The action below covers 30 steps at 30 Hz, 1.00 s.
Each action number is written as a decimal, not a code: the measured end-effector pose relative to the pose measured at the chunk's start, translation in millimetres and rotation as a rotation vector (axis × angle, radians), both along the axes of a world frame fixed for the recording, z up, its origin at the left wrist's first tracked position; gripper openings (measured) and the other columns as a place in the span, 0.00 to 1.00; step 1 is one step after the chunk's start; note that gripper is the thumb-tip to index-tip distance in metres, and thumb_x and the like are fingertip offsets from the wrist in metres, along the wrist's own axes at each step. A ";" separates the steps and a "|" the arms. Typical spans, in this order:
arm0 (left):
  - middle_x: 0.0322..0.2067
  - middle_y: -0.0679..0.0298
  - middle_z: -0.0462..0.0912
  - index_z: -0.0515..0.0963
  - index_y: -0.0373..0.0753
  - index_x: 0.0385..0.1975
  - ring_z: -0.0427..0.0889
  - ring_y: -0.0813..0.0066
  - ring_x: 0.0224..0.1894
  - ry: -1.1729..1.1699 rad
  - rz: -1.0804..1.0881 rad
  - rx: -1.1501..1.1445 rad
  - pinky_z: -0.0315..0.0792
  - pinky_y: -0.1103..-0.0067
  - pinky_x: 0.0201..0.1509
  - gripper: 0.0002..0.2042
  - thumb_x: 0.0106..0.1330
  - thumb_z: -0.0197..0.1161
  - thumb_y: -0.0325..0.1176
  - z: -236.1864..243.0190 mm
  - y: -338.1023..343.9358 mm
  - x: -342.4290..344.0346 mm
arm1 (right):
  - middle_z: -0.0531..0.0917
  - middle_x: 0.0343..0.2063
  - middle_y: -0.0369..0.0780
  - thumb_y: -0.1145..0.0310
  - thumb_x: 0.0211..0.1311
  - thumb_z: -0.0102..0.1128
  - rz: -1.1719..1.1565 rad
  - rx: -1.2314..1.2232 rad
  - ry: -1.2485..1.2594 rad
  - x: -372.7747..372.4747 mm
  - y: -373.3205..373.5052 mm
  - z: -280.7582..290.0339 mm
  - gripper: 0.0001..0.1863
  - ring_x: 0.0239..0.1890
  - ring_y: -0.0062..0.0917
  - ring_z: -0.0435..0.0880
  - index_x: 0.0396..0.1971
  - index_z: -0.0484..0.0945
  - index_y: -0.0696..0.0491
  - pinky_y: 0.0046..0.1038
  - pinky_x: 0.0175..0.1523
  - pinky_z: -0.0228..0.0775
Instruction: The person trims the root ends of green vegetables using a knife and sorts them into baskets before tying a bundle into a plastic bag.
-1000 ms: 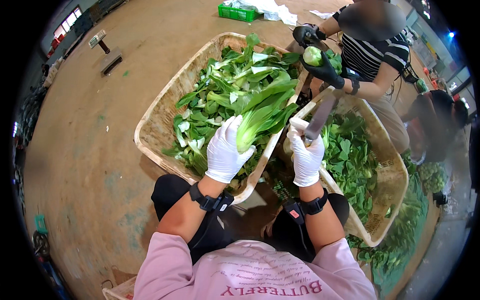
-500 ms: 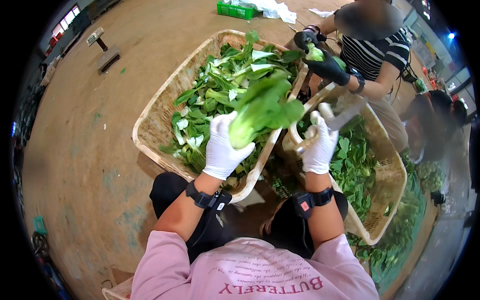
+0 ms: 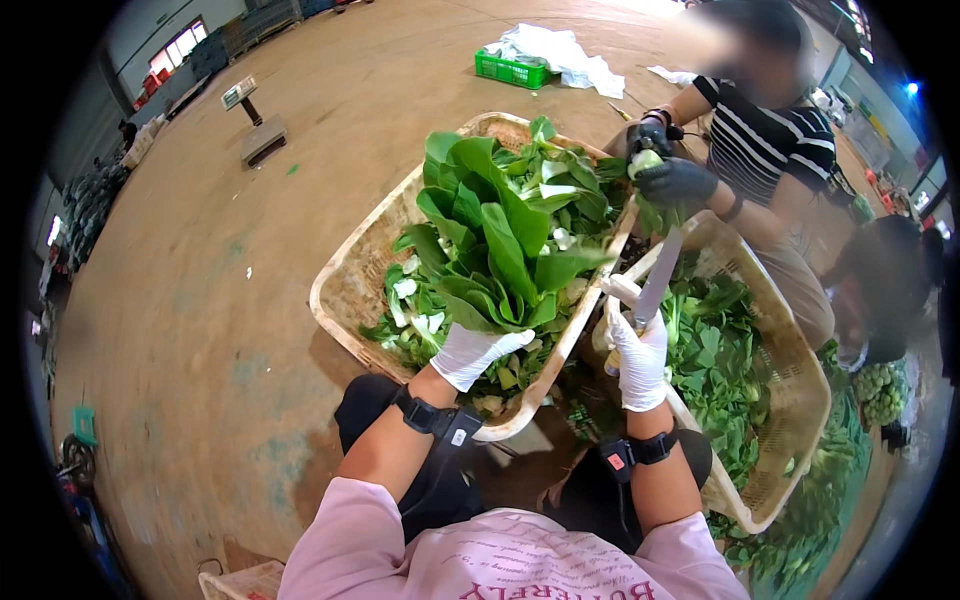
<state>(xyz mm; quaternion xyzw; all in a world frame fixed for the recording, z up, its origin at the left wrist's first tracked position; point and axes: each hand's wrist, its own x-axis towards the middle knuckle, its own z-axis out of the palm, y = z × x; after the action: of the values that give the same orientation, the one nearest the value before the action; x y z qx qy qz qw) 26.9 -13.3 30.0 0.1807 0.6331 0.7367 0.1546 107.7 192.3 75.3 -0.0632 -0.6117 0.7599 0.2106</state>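
My left hand [image 3: 478, 353], in a white glove, holds a head of bok choy [image 3: 492, 240] over the left crate [image 3: 352, 262]. Its broad green leaves point up and away, and the base is hidden behind the leaves and hand. Gloved in white too, my right hand [image 3: 640, 355] is closed round the handle of a knife [image 3: 659, 280], whose blade points up above the rim of the right crate [image 3: 806, 400]. Cut leaves and white stem pieces [image 3: 404, 290] fill the left crate. Loose green leaves [image 3: 715, 355] lie in the right one.
Across the crates a person in a striped shirt [image 3: 765, 130] holds a small bok choy [image 3: 645, 163] in black gloves. Another person [image 3: 880, 280] is at the right. Greens [image 3: 800, 500] lie beside the right crate. A scale [image 3: 262, 138] and a green basket [image 3: 510, 69] stand farther off.
The bok choy has turned from lying sideways to leaves up and away. My right hand's knife blade has swung from pointing right to pointing up. The view has shifted, too.
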 end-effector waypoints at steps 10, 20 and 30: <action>0.43 0.63 0.81 0.76 0.34 0.49 0.78 0.76 0.44 0.017 -0.776 -0.228 0.70 0.77 0.52 0.23 0.52 0.70 0.32 40.8 12.5 11.9 | 0.62 0.64 0.44 0.69 0.37 0.78 0.436 -0.017 -0.055 31.8 37.2 -5.2 0.62 0.58 0.25 0.68 0.69 0.42 0.57 0.30 0.64 0.62; 0.58 0.55 0.67 0.50 0.38 0.68 0.72 0.64 0.56 -0.150 -0.735 -0.174 0.68 0.72 0.56 0.54 0.45 0.73 0.56 19.6 48.0 44.3 | 0.69 0.57 0.41 0.71 0.46 0.70 -0.488 0.106 -0.044 199.5 124.7 2.5 0.41 0.59 0.28 0.68 0.63 0.60 0.55 0.30 0.64 0.58; 0.54 0.59 0.73 0.64 0.40 0.62 0.75 0.69 0.52 -0.128 -0.509 -0.381 0.68 0.76 0.52 0.29 0.64 0.57 0.47 -15.1 46.3 11.2 | 0.59 0.60 0.61 0.57 0.31 0.77 -1.713 0.859 -0.677 358.0 474.7 51.0 0.56 0.60 0.51 0.65 0.65 0.55 0.49 0.38 0.64 0.60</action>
<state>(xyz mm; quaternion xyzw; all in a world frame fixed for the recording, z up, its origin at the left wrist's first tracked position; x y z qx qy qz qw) 38.2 33.0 14.9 0.2542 0.6832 0.5523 0.4044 465.7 667.0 126.3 -0.6111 -0.6095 0.0116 0.5049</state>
